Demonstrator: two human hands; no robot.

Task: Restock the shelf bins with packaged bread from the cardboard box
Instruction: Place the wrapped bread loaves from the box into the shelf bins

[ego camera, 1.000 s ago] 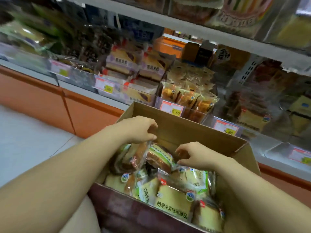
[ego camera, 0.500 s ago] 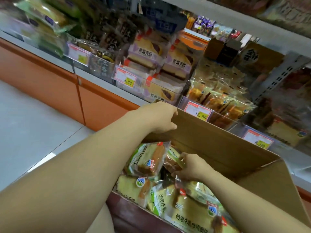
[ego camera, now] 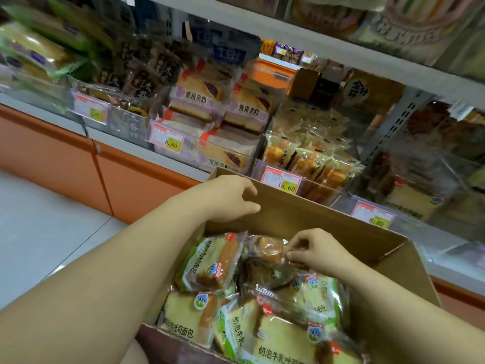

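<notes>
Pinching the crimped end of a small clear-wrapped bread packet [ego camera: 267, 249], the right hand [ego camera: 317, 252] has thumb and fingertips closed on the film, not on the loaf. Packet lies on top of the pile, far side of the cardboard box [ego camera: 328, 219], near its back wall. Likely very light, soft and easily crushed; film looks slick and crinkly, so the sealed end is a fair hold for lifting, with a cradle underneath if it swings. Squeezing the middle would dent it. Looks: golden-brown crust showing through glossy wrap, some glare, no print legible. Around it, green-and-white toast packs [ego camera: 210, 264] lie jumbled, pale yellow slices, Chinese lettering, a round blue badge. Left hand [ego camera: 231, 198] hovers at the box's far left corner, fingers loosely curled, gripping nothing; contact with the flap cannot be told. Beyond the box, a clear shelf bin [ego camera: 315, 164] behind the 15.60 price tag [ego camera: 283, 182] holds similar golden packets, probably where this one belongs. Purple-label sandwich loaves [ego camera: 196, 98] fill the bin to its left.
</notes>
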